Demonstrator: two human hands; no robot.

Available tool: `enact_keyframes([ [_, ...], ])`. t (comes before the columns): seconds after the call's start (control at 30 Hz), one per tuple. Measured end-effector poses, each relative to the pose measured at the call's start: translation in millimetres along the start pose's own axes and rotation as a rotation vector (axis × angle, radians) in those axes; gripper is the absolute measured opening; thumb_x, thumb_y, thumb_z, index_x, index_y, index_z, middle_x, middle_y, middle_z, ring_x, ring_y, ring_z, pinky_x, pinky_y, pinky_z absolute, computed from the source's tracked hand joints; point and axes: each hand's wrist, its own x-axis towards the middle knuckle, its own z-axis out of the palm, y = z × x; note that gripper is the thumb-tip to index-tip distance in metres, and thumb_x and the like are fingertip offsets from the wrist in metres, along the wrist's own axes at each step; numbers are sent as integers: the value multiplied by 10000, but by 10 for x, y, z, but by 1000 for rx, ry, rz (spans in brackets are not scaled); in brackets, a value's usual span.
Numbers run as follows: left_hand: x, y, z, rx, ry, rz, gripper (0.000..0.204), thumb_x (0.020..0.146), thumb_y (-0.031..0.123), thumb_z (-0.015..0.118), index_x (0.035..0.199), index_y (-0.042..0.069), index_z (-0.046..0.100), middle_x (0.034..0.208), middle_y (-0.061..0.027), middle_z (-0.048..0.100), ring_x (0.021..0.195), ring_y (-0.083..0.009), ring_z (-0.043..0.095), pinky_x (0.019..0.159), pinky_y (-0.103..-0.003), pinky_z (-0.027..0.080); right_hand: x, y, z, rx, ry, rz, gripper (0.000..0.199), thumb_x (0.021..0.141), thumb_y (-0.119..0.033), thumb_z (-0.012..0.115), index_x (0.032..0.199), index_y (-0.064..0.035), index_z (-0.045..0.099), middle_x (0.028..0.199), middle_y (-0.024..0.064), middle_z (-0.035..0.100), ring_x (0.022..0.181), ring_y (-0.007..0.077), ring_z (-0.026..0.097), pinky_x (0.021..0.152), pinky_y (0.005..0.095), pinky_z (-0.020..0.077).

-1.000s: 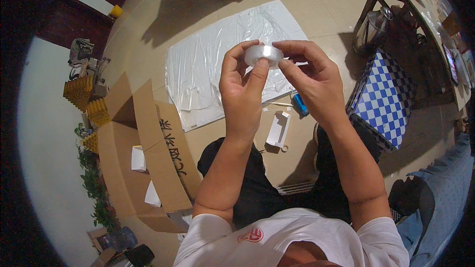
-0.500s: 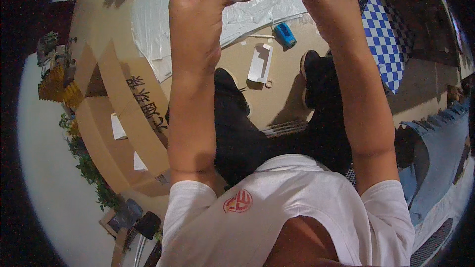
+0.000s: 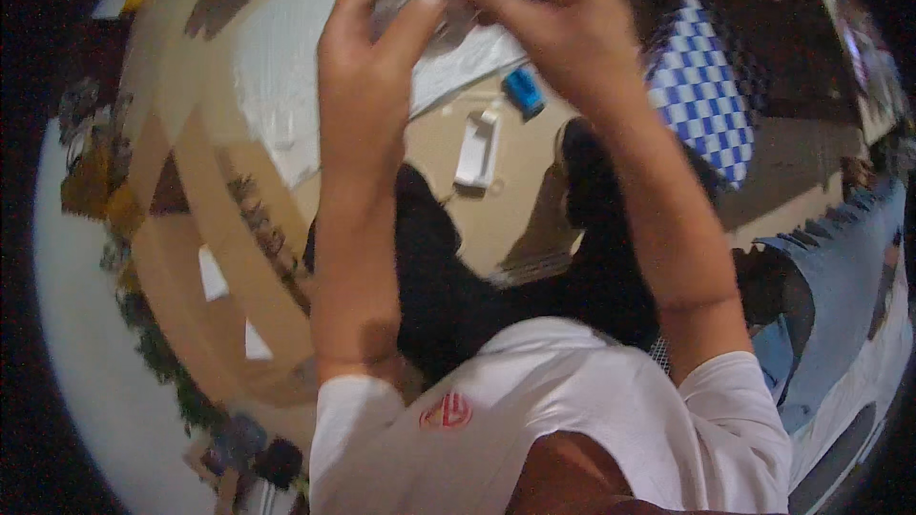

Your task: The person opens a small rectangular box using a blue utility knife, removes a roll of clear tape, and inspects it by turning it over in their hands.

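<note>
Near the top of the head view, my left hand (image 3: 374,52) is closed with thumb and fingers on a round whitish plastic piece (image 3: 452,30). Motion blur and the fingers hide much of its shape. My right hand (image 3: 563,24) meets it from the other side. Its thumb and fingertips are pinched together at the piece's upper edge, close to the left thumb. Whether something small sits between the right fingertips I cannot make out. Both hands are raised above a white plastic sheet (image 3: 277,86).
Below lie a small open white box (image 3: 477,150) and a blue roll-like thing (image 3: 524,92). A large open cardboard box (image 3: 181,267) stands at left, a blue-and-white checked bag or cloth (image 3: 701,91) at right. Blue-grey fabric (image 3: 849,277) hangs at the right edge.
My right hand has come leftward and in over the round piece, its fingers now meeting the left hand's. The piece sits slightly lower in view. The whole view has shifted a little.
</note>
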Motion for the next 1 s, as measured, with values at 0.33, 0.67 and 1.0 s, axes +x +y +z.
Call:
enact_keyframes([
  [0.33, -66, 152, 181, 22, 109, -18, 255, 908, 117, 573, 1139, 9, 556, 1101, -68, 560, 1030, -165, 531, 930, -301, 415, -51, -205, -7, 63, 101, -13, 115, 836, -33, 654, 915, 9, 581, 798, 72, 601, 713, 130, 563, 654, 274, 474],
  [0.67, -28, 145, 102, -260, 224, -44, 259, 836, 45, 636, 1086, 50, 570, 1057, -45, 535, 980, -155, 507, 892, -295, 405, -45, -279, -22, 175, 41, 70, 114, 838, -32, 634, 932, 31, 648, 856, 88, 658, 770, 128, 636, 701, 259, 526],
  [1.0, -37, 155, 90, -311, 175, -72, 288, 801, 26, 655, 1065, 73, 550, 1004, -25, 511, 927, -133, 499, 851, -279, 410, 5, -354, -121, 317, -91, 254, 116, 835, -56, 665, 915, 28, 654, 777, 72, 662, 719, 111, 629, 665, 251, 517],
])
